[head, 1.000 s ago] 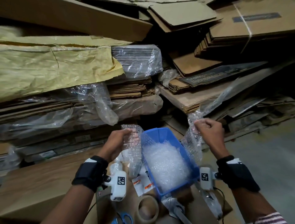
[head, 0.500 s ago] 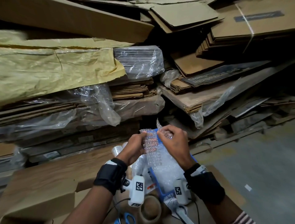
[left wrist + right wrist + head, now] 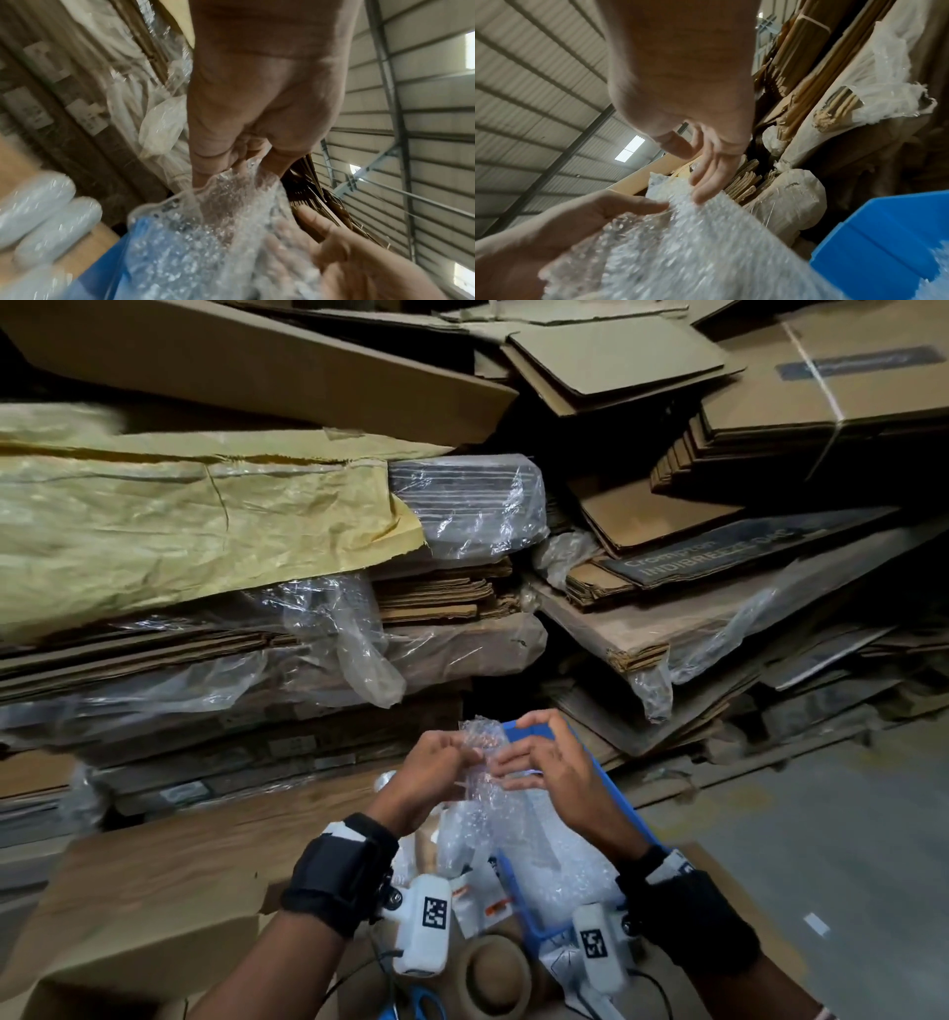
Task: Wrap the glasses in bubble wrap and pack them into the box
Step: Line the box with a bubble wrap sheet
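Over the blue bin (image 3: 608, 796), both hands meet on one sheet of bubble wrap (image 3: 495, 819). My left hand (image 3: 470, 757) pinches the sheet's top edge between thumb and fingers, plainly seen in the left wrist view (image 3: 244, 164). My right hand (image 3: 506, 765) lies against the sheet with its fingers straight and its thumb held apart (image 3: 695, 172). The bubble wrap (image 3: 693, 243) hangs down into the bin, which holds more bubble wrap (image 3: 565, 870). No bare glass shows. Blurred bubble-wrapped bundles (image 3: 38, 213) lie left of the bin (image 3: 102, 274).
A brown tape roll (image 3: 495, 978) and blue-handled scissors (image 3: 426, 1004) lie near my wrists. A cardboard box (image 3: 154, 891) sits at lower left. Stacks of flattened cardboard and plastic film (image 3: 462, 505) fill the space ahead. Grey floor (image 3: 821, 839) lies to the right.
My hands, spread wide with the sheet stretched over the bin a second ago, have come together. The right hand has loosened from a grip to straight fingers on the wrap.
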`<state>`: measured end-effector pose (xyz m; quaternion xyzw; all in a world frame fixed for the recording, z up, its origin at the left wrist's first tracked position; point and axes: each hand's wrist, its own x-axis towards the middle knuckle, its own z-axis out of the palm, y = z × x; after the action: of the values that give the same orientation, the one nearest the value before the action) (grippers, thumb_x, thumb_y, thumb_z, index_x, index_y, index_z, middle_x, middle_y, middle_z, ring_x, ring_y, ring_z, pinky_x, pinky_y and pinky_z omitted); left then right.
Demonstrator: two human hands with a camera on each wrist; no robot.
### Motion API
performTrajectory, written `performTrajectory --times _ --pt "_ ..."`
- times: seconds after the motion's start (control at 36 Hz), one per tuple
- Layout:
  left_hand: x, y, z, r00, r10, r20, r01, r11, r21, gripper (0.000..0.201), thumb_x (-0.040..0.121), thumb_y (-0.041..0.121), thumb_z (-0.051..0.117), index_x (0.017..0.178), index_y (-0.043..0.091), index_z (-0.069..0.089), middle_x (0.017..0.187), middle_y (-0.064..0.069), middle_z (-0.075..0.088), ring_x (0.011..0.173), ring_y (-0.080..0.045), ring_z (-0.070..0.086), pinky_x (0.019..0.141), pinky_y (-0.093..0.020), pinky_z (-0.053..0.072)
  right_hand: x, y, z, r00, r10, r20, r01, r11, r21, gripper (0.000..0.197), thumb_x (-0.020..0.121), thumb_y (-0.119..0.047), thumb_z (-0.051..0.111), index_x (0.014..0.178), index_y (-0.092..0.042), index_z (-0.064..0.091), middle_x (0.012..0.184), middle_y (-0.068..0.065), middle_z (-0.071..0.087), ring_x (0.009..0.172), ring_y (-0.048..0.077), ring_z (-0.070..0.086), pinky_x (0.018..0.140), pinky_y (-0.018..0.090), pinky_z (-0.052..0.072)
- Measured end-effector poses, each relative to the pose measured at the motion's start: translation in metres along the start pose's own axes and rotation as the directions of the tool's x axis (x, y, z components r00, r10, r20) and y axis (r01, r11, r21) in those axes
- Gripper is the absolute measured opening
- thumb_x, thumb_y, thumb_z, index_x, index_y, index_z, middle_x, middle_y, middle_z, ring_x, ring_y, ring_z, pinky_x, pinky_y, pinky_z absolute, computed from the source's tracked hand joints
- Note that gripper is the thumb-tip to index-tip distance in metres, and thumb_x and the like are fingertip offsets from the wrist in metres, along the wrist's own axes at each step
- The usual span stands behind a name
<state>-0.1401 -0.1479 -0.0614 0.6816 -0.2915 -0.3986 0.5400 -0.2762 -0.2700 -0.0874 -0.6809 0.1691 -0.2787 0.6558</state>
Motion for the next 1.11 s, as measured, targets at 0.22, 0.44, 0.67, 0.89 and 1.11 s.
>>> performTrajectory --times 0.22,0.44,0.67,0.89,1.11 --pt "-0.032 0.035 -0.038 0.978 0.072 0.198 -0.152 0.891 0.429 0.031 0.106 0.007 0.049 0.094 0.028 0.069 0.096 -0.002 0.072 0.091 -0.024 0.074 0.070 -0.028 0.051 0.019 -0.014 -0.008 0.913 0.010 0.408 0.248 0.780 -0.574 0.080 0.072 -0.041 0.084 0.141 -0.045 0.043 0.142 -0.016 0.042 0.131 -0.001 0.040 0.105 0.020 0.039" --pt "-0.078 0.056 -0.082 0.967 0.091 0.236 -0.221 0.758 0.614 0.021 0.106 0.011 0.050 0.111 0.016 0.070 0.096 0.002 0.073 0.082 -0.005 0.070 0.074 -0.027 0.056 0.033 -0.001 0.034 0.843 0.104 0.528 0.234 0.813 -0.533 0.050 0.069 -0.036 0.095 0.112 -0.039 0.069 0.117 -0.019 0.067 0.113 -0.009 0.059 0.103 0.019 0.045" --pt "-0.137 0.037 -0.163 0.997 0.069 0.027 -0.073 0.890 0.450 0.021 0.108 0.016 0.049 0.111 0.011 0.069 0.104 -0.005 0.074 0.102 -0.032 0.070 0.087 -0.041 0.059 0.029 0.012 0.080 0.801 0.225 0.555 0.100 0.863 -0.495 0.017 0.081 -0.016 0.087 0.088 -0.006 0.075 0.086 -0.002 0.076 0.081 0.005 0.067 0.078 0.023 0.051" --pt "-0.192 -0.024 -0.224 0.939 -0.071 -0.336 0.117 0.986 0.119 0.022 0.101 0.010 0.060 0.116 -0.006 0.062 0.106 -0.015 0.066 0.079 -0.026 0.067 0.062 -0.030 0.061 0.030 0.036 0.129 0.770 0.349 0.535 -0.146 0.912 -0.384 0.075 0.055 -0.048 0.099 0.117 -0.016 0.071 0.110 0.002 0.074 0.101 0.013 0.069 0.098 0.032 0.053" --pt "-0.240 -0.089 -0.274 0.871 -0.152 -0.467 0.193 0.980 0.041 0.011 0.100 0.007 0.061 0.103 -0.002 0.063 0.096 -0.018 0.063 0.085 -0.035 0.060 0.073 -0.046 0.052 0.022 0.045 0.196 0.679 0.455 0.576 -0.264 0.884 -0.386 0.045 0.085 -0.014 0.081 0.126 -0.021 0.064 0.121 -0.015 0.067 0.096 -0.005 0.070 0.092 0.020 0.051"
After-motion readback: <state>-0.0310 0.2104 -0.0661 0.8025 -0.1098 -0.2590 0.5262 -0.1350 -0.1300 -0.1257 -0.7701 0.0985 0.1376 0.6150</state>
